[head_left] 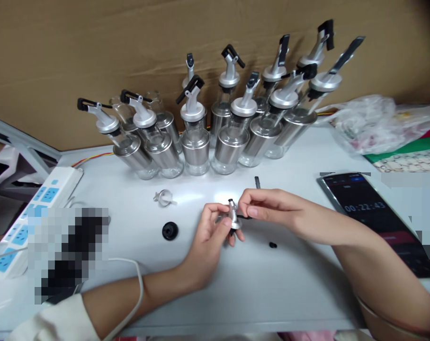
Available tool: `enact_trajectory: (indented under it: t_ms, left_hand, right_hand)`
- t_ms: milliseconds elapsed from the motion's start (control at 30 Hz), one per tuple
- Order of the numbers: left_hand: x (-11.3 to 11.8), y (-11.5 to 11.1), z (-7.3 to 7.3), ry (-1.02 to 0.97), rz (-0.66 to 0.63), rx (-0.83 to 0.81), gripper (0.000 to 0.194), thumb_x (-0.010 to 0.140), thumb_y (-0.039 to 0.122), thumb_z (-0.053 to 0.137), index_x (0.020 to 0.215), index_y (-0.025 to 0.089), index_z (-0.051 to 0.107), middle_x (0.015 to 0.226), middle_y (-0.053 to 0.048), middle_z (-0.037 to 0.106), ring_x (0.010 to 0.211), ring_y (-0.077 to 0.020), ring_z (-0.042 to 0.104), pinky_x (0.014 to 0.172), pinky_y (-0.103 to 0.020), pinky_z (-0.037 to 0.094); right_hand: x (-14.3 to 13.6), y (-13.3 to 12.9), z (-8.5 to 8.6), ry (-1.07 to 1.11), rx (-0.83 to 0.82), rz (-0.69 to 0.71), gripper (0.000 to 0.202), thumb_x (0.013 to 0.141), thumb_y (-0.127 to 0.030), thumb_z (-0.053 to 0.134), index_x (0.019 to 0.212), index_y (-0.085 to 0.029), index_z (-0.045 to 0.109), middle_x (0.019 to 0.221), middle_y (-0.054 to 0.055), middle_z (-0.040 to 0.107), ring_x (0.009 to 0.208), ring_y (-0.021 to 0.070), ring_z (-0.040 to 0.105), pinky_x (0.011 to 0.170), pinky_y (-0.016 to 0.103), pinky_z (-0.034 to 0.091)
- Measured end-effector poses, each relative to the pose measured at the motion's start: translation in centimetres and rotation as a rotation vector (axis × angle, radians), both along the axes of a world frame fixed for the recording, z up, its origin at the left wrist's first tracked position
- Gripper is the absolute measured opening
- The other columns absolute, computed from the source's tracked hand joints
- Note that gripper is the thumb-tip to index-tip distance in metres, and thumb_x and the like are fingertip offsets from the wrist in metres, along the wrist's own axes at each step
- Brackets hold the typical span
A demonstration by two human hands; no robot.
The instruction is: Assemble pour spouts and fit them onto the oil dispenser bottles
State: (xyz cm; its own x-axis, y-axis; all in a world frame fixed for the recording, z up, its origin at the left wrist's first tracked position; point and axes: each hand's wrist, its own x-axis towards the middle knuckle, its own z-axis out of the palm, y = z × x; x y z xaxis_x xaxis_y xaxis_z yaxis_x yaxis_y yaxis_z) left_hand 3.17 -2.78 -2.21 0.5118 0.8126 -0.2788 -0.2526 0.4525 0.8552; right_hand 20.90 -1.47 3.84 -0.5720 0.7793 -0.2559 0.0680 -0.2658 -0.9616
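Observation:
My left hand [210,241] is closed around a silver bottle pourer spout [233,219], held upright between thumb and fingers just above the table. Beside it, my right hand [268,206] pinches a thin black lever [244,217] against the spout's side; whether the two are joined I cannot tell. Another black lever [257,182] lies behind my right hand, partly hidden. A small black cap [273,245] rests in front of that hand. Left of my hands lie a round black stopper [170,231] and a silver pourer collar [162,197] with a clear piece.
Several glass-and-steel bottles [196,146], most topped with pourers, stand along the cardboard backing [94,47]. A power strip [40,213] runs along the left, near a white cable [138,279]. At right lie a phone [371,218] showing a timer and a plastic bag [367,123].

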Motion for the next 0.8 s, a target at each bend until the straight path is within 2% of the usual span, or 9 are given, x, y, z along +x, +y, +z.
enact_trajectory:
  t_ms: [133, 267, 467, 667, 800]
  left_hand:
    - [0.0, 0.0, 0.1, 0.020, -0.019, 0.020, 0.029, 0.084, 0.043, 0.059, 0.089, 0.019, 0.042, 0.085, 0.002, 0.052, 0.061, -0.0072, 0.055, 0.058, -0.023, 0.037]
    - [-0.1, 0.0, 0.2, 0.032, -0.039, 0.064, 0.033, 0.081, 0.043, 0.063, 0.088, 0.019, 0.042, 0.087, 0.001, 0.053, 0.063, -0.0077, 0.057, 0.059, -0.023, 0.039]
    - [-0.1, 0.0, 0.2, 0.037, -0.029, 0.052, 0.028, 0.081, 0.038, 0.064, 0.086, 0.019, 0.043, 0.086, 0.001, 0.055, 0.061, -0.0069, 0.056, 0.059, -0.023, 0.040]
    - [-0.1, 0.0, 0.0, 0.018, -0.019, 0.039, 0.028, 0.081, 0.035, 0.064, 0.087, 0.019, 0.042, 0.087, 0.001, 0.057, 0.061, -0.0057, 0.056, 0.059, -0.021, 0.040]
    - [-0.1, -0.1, 0.0, 0.004, 0.007, 0.031, 0.035, 0.079, 0.039, 0.066, 0.095, 0.022, 0.039, 0.088, 0.002, 0.058, 0.059, -0.0060, 0.056, 0.058, -0.021, 0.039]
  right_hand:
    - [-0.2, 0.2, -0.6, 0.079, -0.018, -0.028, 0.018, 0.095, -0.030, 0.042, 0.083, -0.018, 0.048, 0.075, 0.002, 0.065, 0.075, 0.0165, 0.066, 0.074, 0.032, 0.046]
    - [-0.4, 0.4, -0.9, -0.021, 0.068, -0.102, 0.020, 0.094, -0.030, 0.041, 0.081, -0.019, 0.050, 0.067, 0.000, 0.065, 0.065, 0.0137, 0.063, 0.068, 0.028, 0.043]
    - [-0.5, 0.5, -1.2, -0.178, 0.152, -0.150, 0.022, 0.092, -0.031, 0.042, 0.080, -0.018, 0.054, 0.069, 0.000, 0.063, 0.067, 0.0129, 0.053, 0.067, 0.027, 0.038]
    - [-0.8, 0.5, -1.7, -0.194, 0.133, -0.196, 0.019, 0.089, -0.030, 0.043, 0.079, -0.018, 0.054, 0.068, -0.001, 0.057, 0.064, 0.0125, 0.048, 0.064, 0.027, 0.036]
    - [-1.0, 0.5, -1.7, -0.171, 0.116, -0.207, 0.019, 0.089, -0.030, 0.043, 0.077, -0.019, 0.053, 0.065, -0.001, 0.058, 0.062, 0.0128, 0.051, 0.063, 0.027, 0.038]
